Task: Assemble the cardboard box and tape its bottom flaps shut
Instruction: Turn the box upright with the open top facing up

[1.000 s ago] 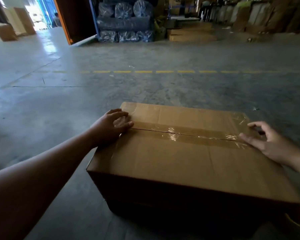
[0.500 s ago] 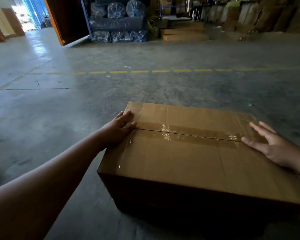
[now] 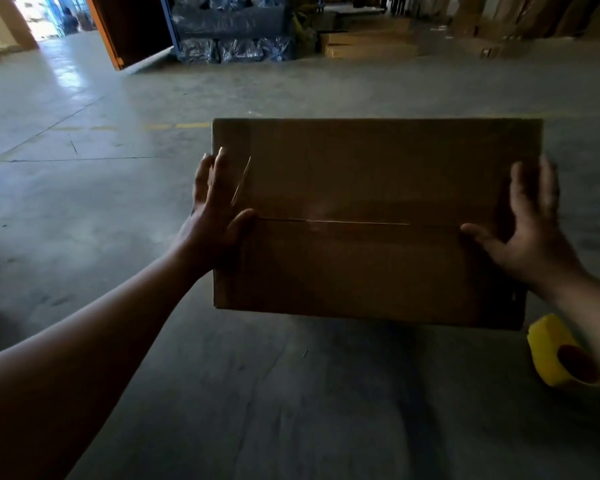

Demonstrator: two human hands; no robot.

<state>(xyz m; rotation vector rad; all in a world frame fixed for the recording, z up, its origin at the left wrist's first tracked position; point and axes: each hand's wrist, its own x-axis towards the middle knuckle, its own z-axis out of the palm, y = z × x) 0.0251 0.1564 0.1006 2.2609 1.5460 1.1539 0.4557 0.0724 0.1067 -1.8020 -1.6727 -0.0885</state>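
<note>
Cardboard box [image 3: 368,220] in air above concrete floor [image 3: 291,393], taped bottom face toward camera. Left hand [image 3: 215,216] and right hand [image 3: 530,230] press flat on opposite ends, fingers spread, holding box between palms. Risk: palm-only hold, smooth cardboard may slip and drop on yellow tape dispenser [image 3: 561,355] below. No print or label readable.

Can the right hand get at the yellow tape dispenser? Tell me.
Probably not yet: the right hand is occupied holding the box. The tape dispenser lies openly on the floor beneath that forearm, otherwise unobstructed.
</note>
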